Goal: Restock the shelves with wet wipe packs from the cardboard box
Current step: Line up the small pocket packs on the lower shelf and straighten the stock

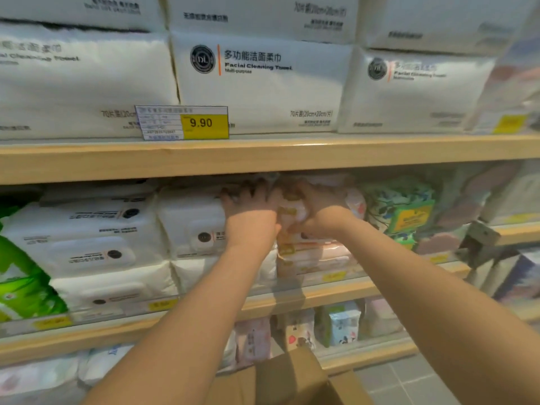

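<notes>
Reaching into the middle wooden shelf (292, 299), both hands press a soft, pillowy pink pack (292, 213) onto a stack of flat pink packs (315, 257). The left hand (251, 207) has its fingers spread, lying across the pack's left end and the smooth white pack (190, 223) beside it. The right hand (317, 209) curls its fingers around the pack's right side, gripping it. Glossy plastic wraps every pack. Below, a brown cardboard box (295, 378) shows one matte flap.
</notes>
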The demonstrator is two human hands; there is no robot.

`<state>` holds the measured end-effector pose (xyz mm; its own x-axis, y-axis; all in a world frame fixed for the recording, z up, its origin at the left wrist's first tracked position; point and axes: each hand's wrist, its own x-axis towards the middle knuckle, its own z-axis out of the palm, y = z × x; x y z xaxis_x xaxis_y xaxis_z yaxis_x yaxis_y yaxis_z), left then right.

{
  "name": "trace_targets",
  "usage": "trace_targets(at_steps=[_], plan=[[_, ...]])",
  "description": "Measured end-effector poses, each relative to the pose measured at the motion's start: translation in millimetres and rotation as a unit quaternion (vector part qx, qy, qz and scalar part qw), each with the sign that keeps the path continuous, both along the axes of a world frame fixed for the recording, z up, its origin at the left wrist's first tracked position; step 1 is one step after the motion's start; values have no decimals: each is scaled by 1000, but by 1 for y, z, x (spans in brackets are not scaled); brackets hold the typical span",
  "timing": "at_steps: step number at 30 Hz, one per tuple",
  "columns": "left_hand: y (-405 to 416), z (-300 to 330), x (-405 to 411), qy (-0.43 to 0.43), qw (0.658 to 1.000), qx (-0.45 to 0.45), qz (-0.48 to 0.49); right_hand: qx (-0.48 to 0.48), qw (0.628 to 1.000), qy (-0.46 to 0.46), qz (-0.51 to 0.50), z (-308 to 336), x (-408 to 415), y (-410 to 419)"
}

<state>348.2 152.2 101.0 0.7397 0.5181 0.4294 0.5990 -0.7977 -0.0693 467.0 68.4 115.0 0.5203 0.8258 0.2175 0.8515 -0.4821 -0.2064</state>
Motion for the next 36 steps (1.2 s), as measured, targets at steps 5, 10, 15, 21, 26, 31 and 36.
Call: trace_targets(at_steps=[5, 10, 15, 21, 26, 31, 36], plan=[[2, -5, 3, -7, 1000, 19, 6, 22, 999, 24, 37, -5, 6, -14], [6, -6, 6, -13, 1000, 23, 8, 33, 997, 12, 66, -8, 8, -22], [7, -11, 5, -31, 998, 54, 10, 21, 997, -10, 77, -11, 8, -27], [2, -3, -4, -77, 997, -10, -10, -46, 997, 17, 65, 1, -3, -25], [13, 7, -78, -106, 989, -96, -46, 36, 996, -12, 83, 11, -47, -14], [61, 1, -191, -165, 984, -50, -34, 70, 979, -46, 183, 23, -131, 39], [123, 3, -304, -224, 971, -18, 81, 67, 948, -61, 307, 29, -236, 127]])
